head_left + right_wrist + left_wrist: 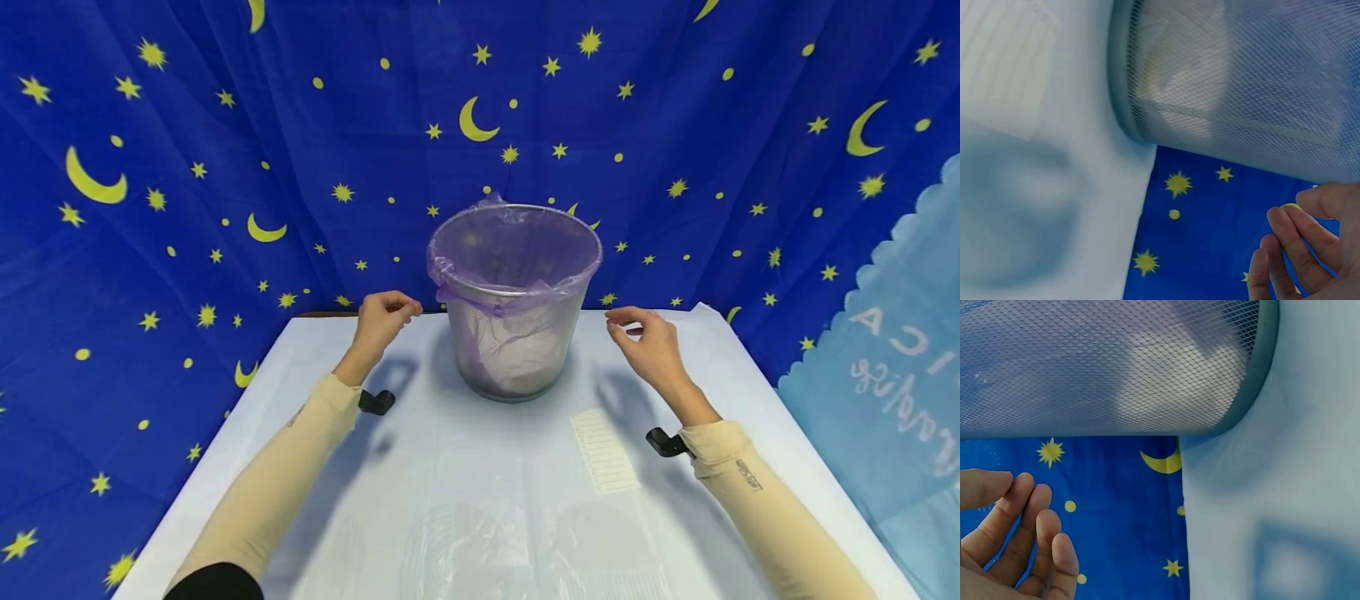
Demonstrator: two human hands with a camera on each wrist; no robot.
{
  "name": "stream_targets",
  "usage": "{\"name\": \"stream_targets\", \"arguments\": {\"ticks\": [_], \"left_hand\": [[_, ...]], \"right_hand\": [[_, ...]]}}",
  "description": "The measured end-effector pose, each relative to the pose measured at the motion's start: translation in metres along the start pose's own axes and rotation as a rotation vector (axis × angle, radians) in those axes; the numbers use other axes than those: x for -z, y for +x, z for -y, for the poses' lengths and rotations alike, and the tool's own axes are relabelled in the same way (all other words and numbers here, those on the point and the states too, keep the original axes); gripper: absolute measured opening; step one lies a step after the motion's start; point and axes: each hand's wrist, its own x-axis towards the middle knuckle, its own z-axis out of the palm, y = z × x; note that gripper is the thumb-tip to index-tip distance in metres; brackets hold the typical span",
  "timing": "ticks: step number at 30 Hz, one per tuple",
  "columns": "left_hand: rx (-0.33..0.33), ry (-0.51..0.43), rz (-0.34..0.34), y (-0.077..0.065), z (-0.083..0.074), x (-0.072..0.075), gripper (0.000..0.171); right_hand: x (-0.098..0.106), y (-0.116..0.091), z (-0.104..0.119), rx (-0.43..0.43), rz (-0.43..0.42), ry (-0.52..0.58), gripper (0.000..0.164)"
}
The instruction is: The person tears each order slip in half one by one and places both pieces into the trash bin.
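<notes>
A wire-mesh wastebasket (517, 333) stands upright at the back middle of the table. Lining it is a thin purple plastic bag (480, 287), folded outward over the metal rim. To the basket's left, apart from it, hovers my left hand (384, 321), fingers loosely bent and the thumb close to the index fingertip. My right hand (648, 342) is held off the basket's right side in a similar loose pose, with a gap between thumb and fingers. Nothing shows in either hand. In both wrist views the mesh wall (1116, 375) lies beside the fingers (1297, 244).
A pale ribbed strip (604, 451) lies flat on the white table (450, 467), right of the basket. Behind hangs a blue curtain (390, 117) with yellow stars and moons. A light-blue cloth (900, 358) hangs at the right.
</notes>
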Motion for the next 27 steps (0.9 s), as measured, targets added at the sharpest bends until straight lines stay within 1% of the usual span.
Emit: {"name": "stream_targets", "arguments": {"ticks": [4, 9, 14, 21, 27], "left_hand": [[0.013, 0.000, -0.001, -0.002, 0.006, -0.003, 0.014], [0.000, 0.009, 0.004, -0.005, 0.017, -0.008, 0.013], [-0.006, 0.032, 0.016, -0.011, 0.028, -0.015, 0.012], [0.036, 0.027, 0.025, -0.023, 0.041, -0.020, 0.011], [0.067, 0.003, 0.041, -0.030, 0.053, -0.027, 0.011]], "right_hand": [[-0.006, -0.009, -0.009, -0.014, 0.009, -0.006, 0.020], [-0.012, -0.017, -0.016, -0.019, 0.005, -0.005, 0.019], [-0.018, -0.026, -0.021, -0.029, 0.006, -0.011, 0.018], [-0.029, -0.037, -0.029, -0.058, 0.026, 0.031, 0.017], [-0.039, -0.050, -0.035, -0.106, 0.030, 0.032, 0.017]]}}
